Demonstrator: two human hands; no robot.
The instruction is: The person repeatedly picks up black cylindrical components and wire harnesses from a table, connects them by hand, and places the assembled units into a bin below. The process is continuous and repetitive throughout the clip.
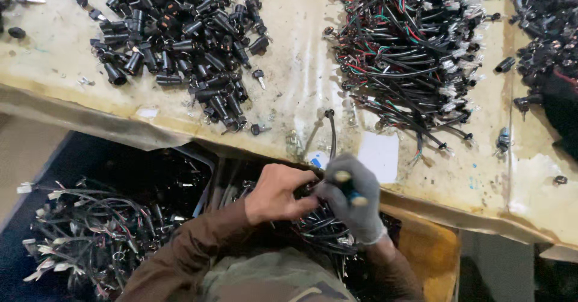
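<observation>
- The worn workbench (301,85) is the landmark; on its far side lie a heap of black cylindrical parts (180,37) and a pile of wire harnesses (409,49).
- Below its near edge, a bin of finished harnesses (90,230).
- At that edge, the bare left hand (274,193) pinches a black-cabled part (313,190).
- The gloved right hand (355,202) grips a screwdriver (348,184); fastening seems underway, needing steady alignment.

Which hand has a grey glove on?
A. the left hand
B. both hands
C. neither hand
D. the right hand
D: the right hand wears a grey glove and grips a small tool with a yellowish tip, while the left hand is bare at the bundle of wires.
</observation>
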